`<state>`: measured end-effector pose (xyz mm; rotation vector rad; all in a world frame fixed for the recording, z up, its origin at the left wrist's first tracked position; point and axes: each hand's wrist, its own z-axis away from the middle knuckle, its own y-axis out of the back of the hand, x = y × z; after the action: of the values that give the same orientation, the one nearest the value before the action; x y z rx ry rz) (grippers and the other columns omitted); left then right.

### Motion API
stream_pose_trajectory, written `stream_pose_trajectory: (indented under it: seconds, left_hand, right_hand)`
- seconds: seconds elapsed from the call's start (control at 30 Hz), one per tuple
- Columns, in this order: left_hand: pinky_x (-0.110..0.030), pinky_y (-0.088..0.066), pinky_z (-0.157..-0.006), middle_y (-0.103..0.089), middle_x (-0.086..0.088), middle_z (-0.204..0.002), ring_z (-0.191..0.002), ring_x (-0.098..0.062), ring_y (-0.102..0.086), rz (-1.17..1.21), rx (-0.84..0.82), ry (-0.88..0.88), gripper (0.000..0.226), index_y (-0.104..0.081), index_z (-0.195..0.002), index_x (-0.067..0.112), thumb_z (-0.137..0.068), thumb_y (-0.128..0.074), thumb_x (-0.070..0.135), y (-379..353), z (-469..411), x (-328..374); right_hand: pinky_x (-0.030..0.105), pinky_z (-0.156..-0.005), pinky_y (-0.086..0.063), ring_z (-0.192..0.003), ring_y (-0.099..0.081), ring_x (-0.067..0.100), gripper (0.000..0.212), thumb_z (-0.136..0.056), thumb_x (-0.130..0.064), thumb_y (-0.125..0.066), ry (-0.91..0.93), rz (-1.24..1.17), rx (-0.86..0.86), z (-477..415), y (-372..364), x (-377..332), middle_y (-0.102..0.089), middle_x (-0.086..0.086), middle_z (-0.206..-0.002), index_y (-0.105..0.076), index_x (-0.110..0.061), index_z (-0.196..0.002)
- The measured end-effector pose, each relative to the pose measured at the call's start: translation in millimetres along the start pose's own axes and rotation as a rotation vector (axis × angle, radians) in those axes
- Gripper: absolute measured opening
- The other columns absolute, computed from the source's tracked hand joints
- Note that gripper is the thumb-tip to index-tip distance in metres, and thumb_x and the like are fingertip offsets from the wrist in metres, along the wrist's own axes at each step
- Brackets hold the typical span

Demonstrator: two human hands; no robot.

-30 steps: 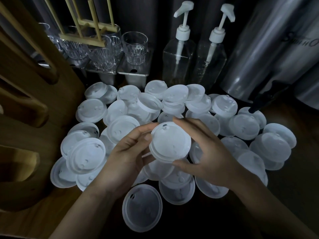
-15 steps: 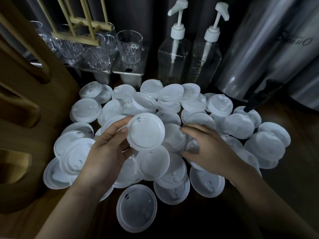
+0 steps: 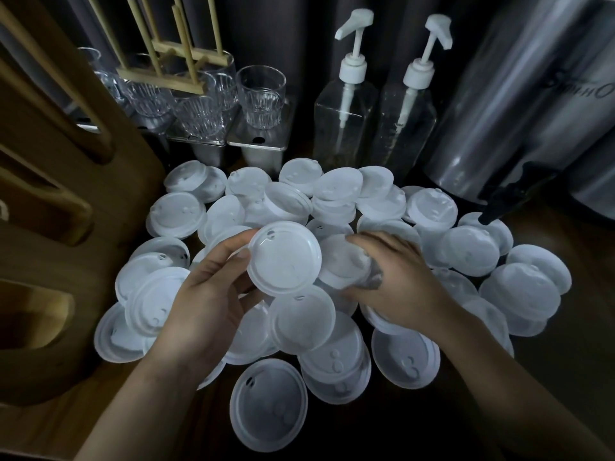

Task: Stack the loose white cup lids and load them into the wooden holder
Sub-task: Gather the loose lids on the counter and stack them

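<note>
A round white plastic cup lid [image 3: 284, 257] is held just above the middle of the pile and tilted toward the viewer. The thumb and curled fingers of the person's left hand [image 3: 206, 304] pinch its rim. I cannot tell whether it is a single lid or the top of a short stack. Just to its right, the right hand [image 3: 399, 281] arches over a second white lid [image 3: 339, 261]. Its fingers are on the far edge and its thumb on the near edge, apparently gripping it, though this part is blurred.

Around both hands lies a heap of loose white lids [image 3: 466, 247], dozens of them. They overlap, some dome up and some hollow side up, on a dark wooden bench [image 3: 549, 231].

The job looks barely begun. Nearly every lid is loose and no tall stack has been built. The tall brown wooden holder [image 3: 50, 201] stands at the left, right beside the heap. Its visible openings are dark and show no lids.

At the far side, clear ribbed drinking glasses [image 3: 263, 94] stand empty on shiny steel tubs [image 3: 259, 151], whose contents are hidden. A pale wooden slatted rack [image 3: 179, 61] rises in front of the glasses. To their right are two clear square pump bottles [image 3: 346, 121] with white pumps, which look empty or nearly so. At the far right is a large steel drinks urn [image 3: 515, 111], with its black tap [image 3: 499, 201] over the heap's edge.
</note>
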<state>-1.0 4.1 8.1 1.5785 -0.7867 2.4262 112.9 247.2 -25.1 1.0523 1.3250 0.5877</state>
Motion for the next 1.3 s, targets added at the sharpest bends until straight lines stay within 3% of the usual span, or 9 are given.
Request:
stream_pose_trajectory:
  seconds: [0.07,0.13,0.27,0.47,0.63,0.8,1.03,1.2,1.3]
  left_hand:
    - [-0.034,-0.060,-0.087,-0.076,-0.005,-0.125,-0.109,-0.022,-0.073,0.006,0.003,0.002,0.029,-0.070,-0.124,0.017,-0.107,-0.047,0.012,1.1,-0.3,0.3]
    - [-0.035,-0.059,-0.088,-0.076,-0.005,-0.125,-0.109,-0.021,-0.073,0.007,0.007,0.006,0.029,-0.069,-0.125,0.017,-0.108,-0.047,0.013,0.4,-0.5,-0.1]
    - [-0.037,-0.055,-0.089,-0.077,-0.004,-0.121,-0.102,-0.018,-0.074,0.001,0.018,0.017,0.028,-0.072,-0.121,0.020,-0.108,-0.047,0.013,-5.0,-1.7,-3.4]
    - [-0.036,-0.059,-0.086,-0.076,-0.007,-0.123,-0.107,-0.023,-0.074,0.019,-0.003,0.031,0.027,-0.073,-0.119,0.018,-0.107,-0.049,0.014,-12.8,-1.4,-6.3]
    - [-0.038,-0.060,-0.087,-0.075,-0.005,-0.127,-0.117,-0.026,-0.072,0.019,-0.058,0.038,0.027,-0.070,-0.125,0.016,-0.107,-0.049,0.015,-20.9,0.2,-9.1]
    - [-0.035,-0.063,-0.088,-0.075,-0.006,-0.127,-0.119,-0.027,-0.071,0.037,-0.121,0.029,0.028,-0.067,-0.128,0.012,-0.107,-0.048,0.014,-31.2,4.0,-9.8]
    - [-0.040,-0.061,-0.094,-0.073,-0.005,-0.131,-0.121,-0.026,-0.070,0.073,-0.093,-0.041,0.032,-0.063,-0.135,0.013,-0.106,-0.049,0.015,-30.1,5.0,-7.8]
    - [-0.043,-0.060,-0.096,-0.072,-0.005,-0.133,-0.123,-0.024,-0.069,0.073,-0.107,-0.057,0.034,-0.063,-0.136,0.018,-0.106,-0.049,0.016,-31.5,6.7,-7.7]
    - [-0.040,-0.060,-0.096,-0.072,-0.005,-0.133,-0.124,-0.024,-0.069,0.058,-0.122,-0.073,0.035,-0.063,-0.136,0.018,-0.104,-0.050,0.018,-32.4,7.4,-8.3]
  right_hand:
    - [0.031,-0.109,-0.038,-0.125,-0.051,0.011,0.081,-0.072,-0.044,-0.090,0.026,-0.082,0.086,1.1,3.1,2.7,-0.055,-0.017,-0.135,-0.056,-0.026,-0.144]
    - [0.010,-0.106,-0.032,-0.124,-0.046,0.001,0.085,-0.070,-0.040,-0.094,0.032,-0.184,0.129,3.0,5.9,3.2,-0.049,-0.025,-0.131,-0.054,-0.029,-0.144]
    - [-0.004,-0.103,-0.022,-0.132,-0.032,-0.015,0.100,-0.068,-0.035,-0.098,0.008,-0.298,0.154,8.8,8.7,-0.6,-0.036,-0.017,-0.140,-0.037,-0.046,-0.147]
    - [0.002,-0.109,-0.026,-0.138,-0.035,-0.010,0.096,-0.067,-0.058,-0.086,0.104,-0.319,0.208,9.3,13.4,-14.9,-0.038,-0.015,-0.141,-0.039,-0.039,-0.149]
    - [0.019,-0.112,-0.040,-0.138,-0.050,0.012,0.101,-0.069,-0.032,-0.094,0.124,-0.568,0.222,12.1,15.2,-31.1,-0.046,-0.013,-0.147,-0.036,-0.034,-0.151]
    - [0.043,-0.110,-0.048,-0.137,-0.050,0.026,0.099,-0.068,-0.031,-0.093,0.127,-0.641,0.218,11.7,0.9,-38.5,-0.048,-0.002,-0.144,-0.036,-0.031,-0.150]
    - [0.013,-0.098,-0.046,-0.130,-0.056,0.006,0.096,-0.065,-0.011,-0.099,0.100,-0.702,0.179,18.0,-8.0,-42.9,-0.056,-0.018,-0.135,-0.042,-0.033,-0.139]
    - [0.013,-0.108,-0.039,-0.141,-0.045,0.006,0.101,-0.064,-0.036,-0.093,0.182,-0.661,0.138,17.0,-8.4,-46.3,-0.046,-0.027,-0.143,-0.032,-0.061,-0.141]
    - [0.010,-0.112,-0.032,-0.147,-0.036,0.003,0.094,-0.067,-0.050,-0.085,0.228,-0.622,0.144,16.2,-8.3,-45.6,-0.037,-0.033,-0.148,-0.031,-0.063,-0.143]
